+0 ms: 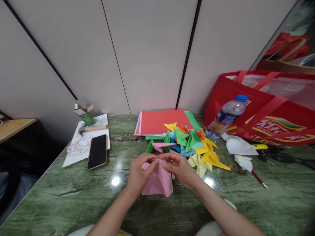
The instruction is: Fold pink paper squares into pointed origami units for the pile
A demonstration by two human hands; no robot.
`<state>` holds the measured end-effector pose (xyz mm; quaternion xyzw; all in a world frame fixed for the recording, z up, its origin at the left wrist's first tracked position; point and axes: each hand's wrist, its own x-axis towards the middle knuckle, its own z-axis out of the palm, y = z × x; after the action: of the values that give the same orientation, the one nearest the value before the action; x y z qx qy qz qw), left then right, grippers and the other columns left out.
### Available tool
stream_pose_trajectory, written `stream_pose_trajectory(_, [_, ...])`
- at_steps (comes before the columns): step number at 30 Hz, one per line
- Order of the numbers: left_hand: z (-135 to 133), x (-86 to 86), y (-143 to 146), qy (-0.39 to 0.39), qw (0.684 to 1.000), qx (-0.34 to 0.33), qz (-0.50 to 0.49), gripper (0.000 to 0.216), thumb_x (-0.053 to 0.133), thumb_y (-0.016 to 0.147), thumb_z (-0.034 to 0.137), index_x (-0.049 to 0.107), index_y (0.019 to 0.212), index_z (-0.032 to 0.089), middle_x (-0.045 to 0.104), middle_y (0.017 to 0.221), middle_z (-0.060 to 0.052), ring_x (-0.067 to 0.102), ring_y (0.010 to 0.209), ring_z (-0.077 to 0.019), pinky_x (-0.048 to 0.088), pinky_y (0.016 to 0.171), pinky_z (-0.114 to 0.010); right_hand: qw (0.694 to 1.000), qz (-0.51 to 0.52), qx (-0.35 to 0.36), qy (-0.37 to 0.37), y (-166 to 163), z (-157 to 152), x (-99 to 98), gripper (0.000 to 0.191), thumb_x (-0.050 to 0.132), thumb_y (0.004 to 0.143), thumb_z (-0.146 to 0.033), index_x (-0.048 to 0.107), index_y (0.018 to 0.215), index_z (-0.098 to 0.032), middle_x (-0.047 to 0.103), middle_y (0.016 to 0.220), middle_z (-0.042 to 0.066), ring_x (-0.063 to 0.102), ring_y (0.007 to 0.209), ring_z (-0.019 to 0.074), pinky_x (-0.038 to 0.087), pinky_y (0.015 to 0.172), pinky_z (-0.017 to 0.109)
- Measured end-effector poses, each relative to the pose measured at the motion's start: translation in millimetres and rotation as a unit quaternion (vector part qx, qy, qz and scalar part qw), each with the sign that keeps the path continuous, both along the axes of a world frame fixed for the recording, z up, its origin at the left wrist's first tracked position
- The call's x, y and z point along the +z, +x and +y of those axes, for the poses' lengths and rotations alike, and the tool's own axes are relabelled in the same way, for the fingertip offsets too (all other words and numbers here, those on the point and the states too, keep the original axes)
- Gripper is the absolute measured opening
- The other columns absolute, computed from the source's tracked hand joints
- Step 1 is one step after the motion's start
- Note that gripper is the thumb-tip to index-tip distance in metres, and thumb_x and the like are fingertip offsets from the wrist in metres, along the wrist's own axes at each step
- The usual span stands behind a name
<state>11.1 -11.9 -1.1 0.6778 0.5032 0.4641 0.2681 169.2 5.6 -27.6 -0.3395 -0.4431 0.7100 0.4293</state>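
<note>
A creased sheet of pink origami paper [157,183] is held up between my two hands near the middle of the table. My left hand [140,170] pinches its upper edge from the left, thumb and forefinger together. From the right, my right hand [178,167] pinches the same top edge, its fingertips close to the left ones. Just beyond my hands lies a pile of folded paper pieces, among them a pink one [162,146], a green one [193,141] and a yellow one [211,159]. Behind the pile is a stack of coloured paper [162,121] with red on top.
On the left, a phone [97,152], a hammer-like tool [95,127], a bead string [80,146] and a small open box [86,114] lie together. A water bottle [225,118], a red bag [265,108], tissues [238,144] and a red pen [259,178] are at right.
</note>
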Motion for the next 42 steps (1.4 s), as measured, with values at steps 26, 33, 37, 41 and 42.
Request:
stream_pose_trajectory(26, [-0.4, 5.4, -2.9, -0.015, 0.997, -0.074, 0.026, 0.012, 0.065, 0.071, 0.027, 0.068, 0.076, 0.017, 0.062, 0.071, -0.004, 0.056, 0.063, -0.0135, 0.043, 0.053, -0.022, 0.973, -0.159, -0.059, 0.156, -0.9, 1.6, 0.4, 0.022, 0.066, 0.068, -0.036, 0.056, 0.067, -0.016, 0.055, 0.066, 0.0, 0.051, 0.063, 0.0121, 0.043, 0.057, 0.024])
stream_pose_trajectory(33, [1.7, 5.0, -8.8, 0.161, 0.978, -0.059, 0.12, 0.009, 0.058, 0.077, 0.018, 0.067, 0.075, 0.021, 0.063, 0.074, -0.004, 0.058, 0.072, -0.0158, 0.046, 0.069, -0.03, 0.989, -0.091, -0.044, 0.106, -2.9, 1.8, 2.2, 0.026, 0.062, 0.071, -0.042, 0.06, 0.074, -0.017, 0.058, 0.079, 0.003, 0.055, 0.072, 0.0147, 0.051, 0.064, 0.029])
stream_pose_trajectory(37, [0.2, 8.0, -9.7, 0.258, 0.939, -0.054, 0.22, 0.017, 0.056, 0.077, 0.01, 0.066, 0.077, 0.024, 0.066, 0.078, -0.002, 0.055, 0.085, -0.0181, 0.034, 0.093, -0.047, 1.0, -0.009, -0.017, 0.001, -3.2, -0.9, 3.9, 0.031, 0.07, 0.065, -0.039, 0.061, 0.085, -0.018, 0.059, 0.087, 0.002, 0.057, 0.073, 0.0139, 0.053, 0.068, 0.033])
stream_pose_trajectory(41, [-2.1, 8.0, -8.6, 0.271, 0.933, -0.053, 0.229, 0.016, 0.059, 0.075, 0.012, 0.065, 0.079, 0.026, 0.065, 0.091, -0.003, 0.051, 0.099, -0.0211, 0.03, 0.097, -0.05, 0.998, 0.025, -0.015, -0.053, -2.1, -1.4, 3.3, 0.036, 0.077, 0.057, -0.031, 0.061, 0.085, -0.017, 0.06, 0.084, 0.001, 0.058, 0.066, 0.0106, 0.051, 0.065, 0.027])
stream_pose_trajectory(42, [-2.0, 7.4, -8.4, 0.26, 0.941, -0.043, 0.211, 0.016, 0.061, 0.074, 0.014, 0.064, 0.084, 0.026, 0.064, 0.098, -0.004, 0.049, 0.103, -0.0223, 0.032, 0.096, -0.048, 0.998, 0.022, -0.031, -0.055, -1.7, -0.7, 2.9, 0.038, 0.078, 0.055, -0.029, 0.06, 0.085, -0.016, 0.06, 0.08, 0.0, 0.057, 0.063, 0.0098, 0.05, 0.063, 0.026])
